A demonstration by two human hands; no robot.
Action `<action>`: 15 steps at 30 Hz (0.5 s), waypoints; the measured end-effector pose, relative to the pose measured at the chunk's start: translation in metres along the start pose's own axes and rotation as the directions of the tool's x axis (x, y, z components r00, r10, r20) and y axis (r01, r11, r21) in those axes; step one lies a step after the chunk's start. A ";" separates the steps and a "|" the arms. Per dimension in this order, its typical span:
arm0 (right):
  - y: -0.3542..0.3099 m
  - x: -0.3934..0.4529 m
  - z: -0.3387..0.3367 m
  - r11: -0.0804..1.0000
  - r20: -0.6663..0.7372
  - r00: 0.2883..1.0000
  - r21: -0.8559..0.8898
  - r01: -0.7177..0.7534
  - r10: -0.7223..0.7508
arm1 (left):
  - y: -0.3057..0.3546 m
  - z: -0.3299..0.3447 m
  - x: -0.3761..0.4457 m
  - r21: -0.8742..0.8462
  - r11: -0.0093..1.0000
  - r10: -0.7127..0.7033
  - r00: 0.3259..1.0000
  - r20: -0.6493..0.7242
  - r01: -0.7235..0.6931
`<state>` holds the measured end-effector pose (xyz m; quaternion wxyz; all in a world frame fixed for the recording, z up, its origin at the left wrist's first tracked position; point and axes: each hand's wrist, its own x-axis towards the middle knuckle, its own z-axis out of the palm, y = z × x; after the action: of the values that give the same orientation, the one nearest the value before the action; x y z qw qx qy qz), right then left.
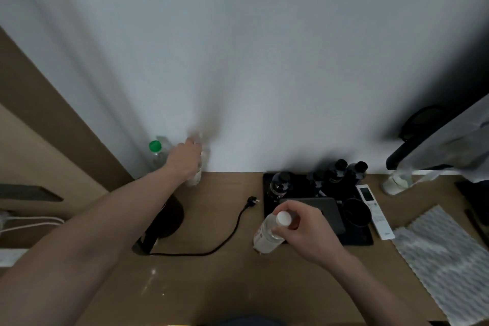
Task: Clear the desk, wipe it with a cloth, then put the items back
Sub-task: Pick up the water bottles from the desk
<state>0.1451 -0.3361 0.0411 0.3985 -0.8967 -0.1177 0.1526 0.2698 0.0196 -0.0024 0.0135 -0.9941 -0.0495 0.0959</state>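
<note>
While the right hand (pixel 304 227) grips a clear plastic bottle with a white cap (pixel 270 233) by its neck, tilted just above the brown wooden desk (pixel 211 286), the left hand (pixel 185 159) reaches to the back edge by the wall and closes around a pale, blurred bottle (pixel 195 174); its fingers seem curled on it, though motion blur makes the hold hard to confirm. Just left of that hand stands a clear bottle with a green cap (pixel 156 153). Under the left forearm sits a black round appliance (pixel 164 219), its black cord and plug (pixel 238 222) trailing between the two hands. Just behind the right hand lies a black tray (pixel 357 238) holding dark bottles (pixel 341 172) and a black cup (pixel 356 212). Right of the tray rest a white remote control (pixel 374 212) and a grey patterned cloth (pixel 444 259).
</note>
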 end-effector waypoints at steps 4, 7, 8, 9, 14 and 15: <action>0.004 -0.014 -0.012 1.000 -0.024 1.000 0.001 0.016 -0.016 | 0.018 -0.017 -0.040 -0.102 0.994 0.021 0.995 -0.101 -0.031; 0.006 -0.026 -0.024 0.999 -0.039 0.999 0.018 0.039 -0.038 | 0.028 -0.030 -0.084 -0.274 0.961 -0.014 0.983 -0.181 -0.036; 0.006 -0.029 -0.027 0.998 -0.041 0.998 0.023 0.052 -0.051 | 0.033 -0.034 -0.101 -0.321 0.946 -0.026 0.977 -0.210 -0.044; 0.006 -0.033 -0.030 0.997 -0.040 0.997 0.028 0.065 -0.064 | 0.038 -0.038 -0.118 -0.359 0.932 -0.030 0.972 -0.234 -0.058; 0.011 -0.051 -0.044 0.991 -0.018 0.993 0.060 0.121 -0.120 | 0.071 -0.057 -0.201 -0.491 0.854 0.009 0.950 -0.313 -0.170; 0.014 -0.054 -0.045 0.989 -0.008 0.991 0.065 0.133 -0.132 | 0.077 -0.058 -0.216 -0.514 0.841 0.000 0.951 -0.310 -0.168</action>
<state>0.1126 -0.3941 0.0693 0.4370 -0.8737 -0.1712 0.1279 0.0773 -0.0801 0.0929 -0.2608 -0.9623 -0.0276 -0.0721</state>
